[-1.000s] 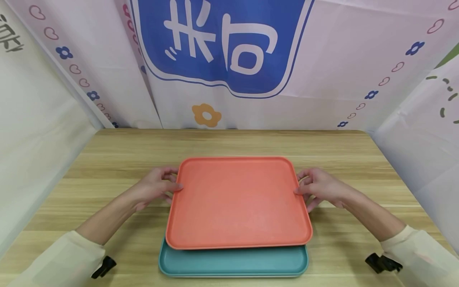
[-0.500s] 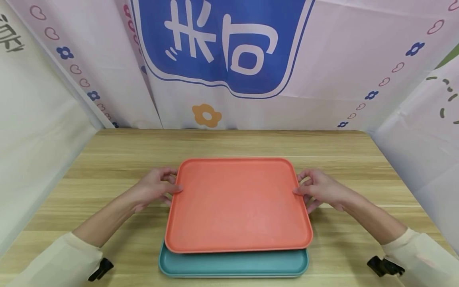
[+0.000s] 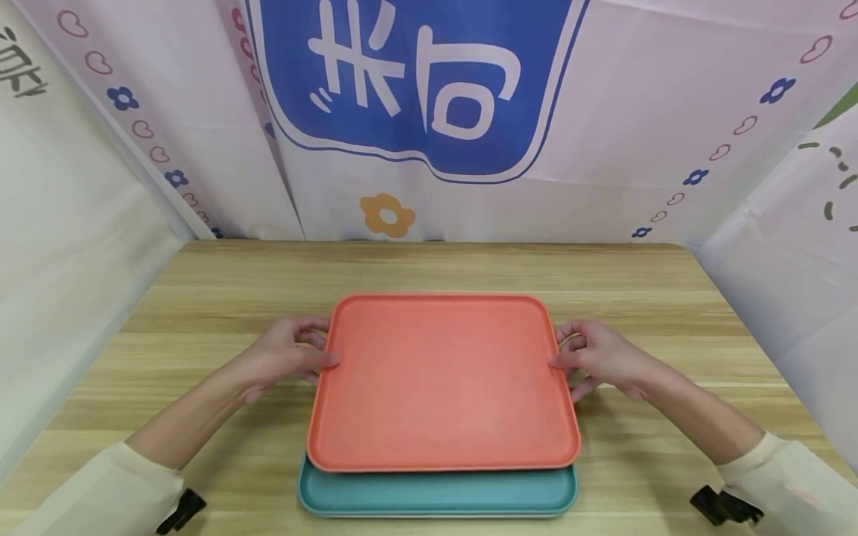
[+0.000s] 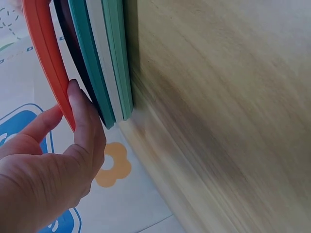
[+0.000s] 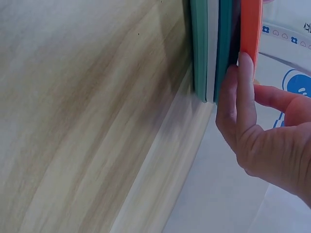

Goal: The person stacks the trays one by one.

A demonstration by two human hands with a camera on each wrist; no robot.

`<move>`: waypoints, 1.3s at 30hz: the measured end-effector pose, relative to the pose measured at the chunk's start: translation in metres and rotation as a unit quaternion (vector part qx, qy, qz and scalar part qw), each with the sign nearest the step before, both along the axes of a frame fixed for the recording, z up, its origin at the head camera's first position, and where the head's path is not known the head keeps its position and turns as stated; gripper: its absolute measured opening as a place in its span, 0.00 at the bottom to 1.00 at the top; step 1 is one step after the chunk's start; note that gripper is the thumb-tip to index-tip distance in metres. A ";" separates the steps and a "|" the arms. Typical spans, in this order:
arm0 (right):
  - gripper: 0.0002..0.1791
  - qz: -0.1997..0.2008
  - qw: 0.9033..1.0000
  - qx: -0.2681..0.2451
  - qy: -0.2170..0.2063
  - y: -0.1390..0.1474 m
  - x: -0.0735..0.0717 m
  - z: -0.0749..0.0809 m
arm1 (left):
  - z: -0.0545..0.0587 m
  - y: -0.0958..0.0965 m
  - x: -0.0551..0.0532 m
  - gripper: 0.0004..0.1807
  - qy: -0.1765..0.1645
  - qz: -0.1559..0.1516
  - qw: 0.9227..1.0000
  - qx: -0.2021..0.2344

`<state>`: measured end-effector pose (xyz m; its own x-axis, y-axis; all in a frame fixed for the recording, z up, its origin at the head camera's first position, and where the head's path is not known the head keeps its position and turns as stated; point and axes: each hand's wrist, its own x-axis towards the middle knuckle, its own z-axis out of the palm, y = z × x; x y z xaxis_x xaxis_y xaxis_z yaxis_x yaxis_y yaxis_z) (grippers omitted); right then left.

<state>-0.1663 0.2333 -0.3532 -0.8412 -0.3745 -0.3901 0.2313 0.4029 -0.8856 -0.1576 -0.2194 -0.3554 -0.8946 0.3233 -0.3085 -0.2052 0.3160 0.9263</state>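
Observation:
A coral-red tray [image 3: 442, 383] is held level between both hands, above a stack whose top is a teal tray [image 3: 439, 493]. My left hand [image 3: 284, 351] pinches its left rim, thumb on top and fingers beneath. On the opposite rim my right hand [image 3: 599, 357] grips the same way. The left wrist view shows a gap between the red tray [image 4: 48, 58] and the teal tray [image 4: 90, 58], then a white tray [image 4: 104, 58] and a light green tray [image 4: 119, 63] at the bottom. Most of the stack is hidden from above by the red tray.
The stack lies on a wood-grain table [image 3: 429, 268]. Printed cloth walls [image 3: 603, 112] enclose its back and both sides. A black clip [image 3: 181, 512] hangs at the left sleeve, and another black clip [image 3: 724, 506] at the right sleeve.
The red tray's near edge has come slightly toward the person, covering more of the teal tray. Both hands have shifted slightly nearer with it, their grip unchanged.

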 end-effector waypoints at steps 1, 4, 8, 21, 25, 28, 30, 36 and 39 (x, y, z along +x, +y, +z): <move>0.20 0.000 1.000 -0.001 0.000 0.000 0.000 0.000 | 0.000 0.000 0.001 0.39 0.000 0.002 1.000 -0.002; 0.21 -0.002 1.000 -0.004 0.000 0.000 0.002 0.000 | 0.000 0.000 0.003 0.37 0.004 0.007 1.000 -0.004; 0.20 -0.007 1.000 -0.005 0.000 0.000 0.005 0.000 | 0.000 0.001 0.005 0.34 0.011 0.011 1.000 -0.003; 0.21 -0.018 1.000 0.004 0.009 -0.004 0.010 0.000 | 0.002 0.010 0.009 0.24 0.039 0.021 0.997 -0.055; 0.20 -0.019 1.000 0.013 0.015 -0.005 0.012 0.000 | 0.003 0.012 0.010 0.23 0.051 0.016 0.997 -0.061; 0.19 -0.023 0.999 0.019 0.019 -0.007 0.013 -0.001 | 0.003 0.012 0.010 0.22 0.063 0.010 0.996 -0.059; 0.19 -0.024 0.999 0.021 0.022 -0.008 0.013 -0.001 | 0.003 0.012 0.011 0.21 0.070 0.008 0.996 -0.056; 0.19 -0.021 0.999 0.023 0.031 -0.009 0.014 -0.003 | 0.002 0.012 0.011 0.21 0.072 0.012 0.996 -0.051; 0.18 -0.020 0.999 0.022 0.035 -0.008 0.014 -0.002 | 0.002 0.012 0.011 0.22 0.073 0.015 0.996 -0.056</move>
<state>-0.1519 0.2249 -0.3557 -0.8808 -0.3234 -0.3459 0.1871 0.4333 -0.8816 -0.1463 -0.2073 -0.3535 -0.9412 0.2669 -0.2074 -0.0819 0.4151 0.9061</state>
